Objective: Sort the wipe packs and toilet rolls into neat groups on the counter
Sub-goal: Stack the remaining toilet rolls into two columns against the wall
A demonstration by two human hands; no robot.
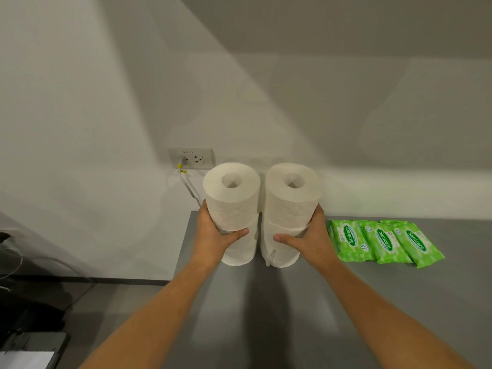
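Two stacks of white toilet rolls stand side by side on the grey counter (266, 302), near its back left corner. Each stack has one roll on top of another. My left hand (217, 237) wraps the left stack (231, 198) from its left side, at the joint between its rolls. My right hand (306, 239) wraps the right stack (292, 195) from its right side at the same height. The stacks stand a narrow gap apart. Three green wipe packs (383, 242) lie flat in an overlapping row to the right of the rolls.
A white wall runs behind the counter, with a socket plate (191, 158) and a plugged-in white cable (187, 182) just left of the rolls. The counter's left edge drops to the floor, where dark objects and wires (24, 302) lie.
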